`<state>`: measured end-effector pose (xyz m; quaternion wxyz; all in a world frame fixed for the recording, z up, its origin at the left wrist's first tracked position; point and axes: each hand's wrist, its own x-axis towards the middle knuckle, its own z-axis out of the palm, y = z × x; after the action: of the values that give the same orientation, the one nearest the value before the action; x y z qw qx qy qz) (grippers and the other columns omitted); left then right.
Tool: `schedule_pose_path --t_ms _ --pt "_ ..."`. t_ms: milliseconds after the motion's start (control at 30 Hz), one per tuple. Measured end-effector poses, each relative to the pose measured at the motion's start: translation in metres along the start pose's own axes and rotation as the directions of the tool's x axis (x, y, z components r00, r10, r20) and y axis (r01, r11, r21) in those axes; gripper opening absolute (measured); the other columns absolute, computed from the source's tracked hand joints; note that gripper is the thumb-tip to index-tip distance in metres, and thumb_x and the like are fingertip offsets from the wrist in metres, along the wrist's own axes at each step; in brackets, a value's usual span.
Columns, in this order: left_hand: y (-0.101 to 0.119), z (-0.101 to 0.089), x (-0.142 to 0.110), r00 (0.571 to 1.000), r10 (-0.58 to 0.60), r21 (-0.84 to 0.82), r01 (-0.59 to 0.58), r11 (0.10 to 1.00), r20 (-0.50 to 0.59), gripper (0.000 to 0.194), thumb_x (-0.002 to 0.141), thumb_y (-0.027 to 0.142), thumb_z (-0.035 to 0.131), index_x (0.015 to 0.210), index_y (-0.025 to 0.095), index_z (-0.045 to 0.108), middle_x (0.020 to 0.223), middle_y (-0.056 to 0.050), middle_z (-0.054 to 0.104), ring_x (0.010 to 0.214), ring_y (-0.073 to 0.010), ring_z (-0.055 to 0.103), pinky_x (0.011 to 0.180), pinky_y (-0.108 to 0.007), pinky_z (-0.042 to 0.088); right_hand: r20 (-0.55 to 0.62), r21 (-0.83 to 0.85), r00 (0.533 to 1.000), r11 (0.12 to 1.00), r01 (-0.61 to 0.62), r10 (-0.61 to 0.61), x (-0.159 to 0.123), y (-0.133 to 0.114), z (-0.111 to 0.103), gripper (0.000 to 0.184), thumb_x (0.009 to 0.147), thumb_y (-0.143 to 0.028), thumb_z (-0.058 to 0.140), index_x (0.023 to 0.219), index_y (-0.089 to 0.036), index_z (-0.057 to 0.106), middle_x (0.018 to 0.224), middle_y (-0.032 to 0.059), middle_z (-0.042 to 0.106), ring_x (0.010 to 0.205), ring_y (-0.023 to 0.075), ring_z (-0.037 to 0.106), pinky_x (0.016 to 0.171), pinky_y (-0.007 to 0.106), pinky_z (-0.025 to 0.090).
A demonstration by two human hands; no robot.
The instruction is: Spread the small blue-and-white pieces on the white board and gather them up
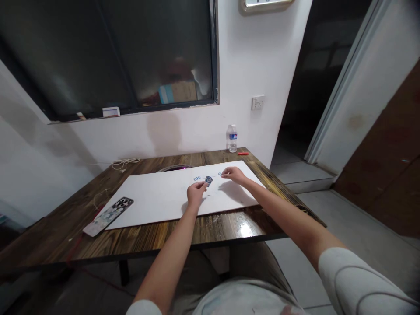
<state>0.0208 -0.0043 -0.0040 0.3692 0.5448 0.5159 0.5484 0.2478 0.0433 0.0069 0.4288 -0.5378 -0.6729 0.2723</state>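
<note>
Left hand [196, 194] pinches a blue printed tag [208, 180]. Right hand [233, 175] is narrow, beside a small blue tag [219, 173]; can't tell if it's gripping. Another small blue tag [197, 178] sits just past the left hand. Under both: white board [157, 205] on wooden table [151, 238]. Left of left hand: patterned phone case [108, 216]. Farther out: coiled string [123, 164], plastic water bottle [232, 138], red stick [243, 153].

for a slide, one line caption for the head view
Left hand pinches a small blue-printed tag, right hand close by, over a white board on a wooden table
</note>
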Motion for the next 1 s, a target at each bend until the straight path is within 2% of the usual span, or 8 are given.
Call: schedule_pose_path --t_ms 167,333,500,833,1000 --pt "-0.001 0.000 0.000 1.000 -0.011 -0.015 0.011 1.000 -0.004 0.033 0.061 0.041 0.080 0.081 0.015 0.078 0.063 -0.004 0.071 0.062 -0.0174 0.063 0.062 -0.027 0.048 -0.015 -0.291 0.998 0.954 -0.070 0.068 0.000 0.021 -0.034 0.010 0.070 -0.026 0.078 0.076 -0.018 0.075 0.083 0.0042 0.074 0.080 0.0179 0.065 0.070 0.025 0.044" --pt "-0.001 0.001 0.000 1.000 -0.019 -0.010 0.019 1.000 -0.021 0.031 0.061 0.039 0.080 0.081 0.015 0.078 0.061 -0.004 0.070 0.062 -0.0172 0.063 0.063 -0.027 0.049 0.025 -0.449 0.985 0.882 -0.143 0.172 -0.006 0.033 -0.050 0.018 0.070 -0.030 0.080 0.084 -0.018 0.077 0.089 0.0069 0.075 0.080 0.0199 0.066 0.065 0.025 0.044" --pt "-0.005 0.000 0.001 1.000 -0.006 0.004 0.006 1.000 -0.015 0.031 0.061 0.040 0.079 0.081 0.015 0.079 0.063 -0.004 0.070 0.062 -0.0169 0.063 0.061 -0.027 0.048 0.128 -0.526 0.958 0.837 -0.152 0.255 -0.011 0.038 -0.051 0.032 0.060 -0.034 0.087 0.088 -0.020 0.078 0.096 0.0076 0.074 0.082 0.0206 0.067 0.065 0.024 0.046" --pt "-0.011 -0.001 0.005 1.000 0.007 0.034 -0.007 0.999 -0.027 0.031 0.063 0.040 0.078 0.083 0.016 0.078 0.064 -0.004 0.071 0.062 -0.0166 0.063 0.063 -0.027 0.048 0.141 -0.613 0.953 0.780 -0.128 0.268 -0.006 0.045 -0.045 0.041 0.060 -0.037 0.086 0.096 -0.021 0.077 0.102 0.0085 0.073 0.084 0.0196 0.067 0.065 0.022 0.048" --pt "-0.010 -0.001 0.005 1.000 0.000 0.025 0.001 1.000 -0.022 0.032 0.062 0.040 0.078 0.082 0.015 0.078 0.064 -0.004 0.070 0.062 -0.0167 0.063 0.063 -0.027 0.048 0.140 -0.588 0.955 0.798 -0.132 0.262 -0.002 0.049 -0.044 0.038 0.056 -0.036 0.087 0.090 -0.022 0.077 0.087 0.0056 0.073 0.072 0.0171 0.066 0.059 0.022 0.046"
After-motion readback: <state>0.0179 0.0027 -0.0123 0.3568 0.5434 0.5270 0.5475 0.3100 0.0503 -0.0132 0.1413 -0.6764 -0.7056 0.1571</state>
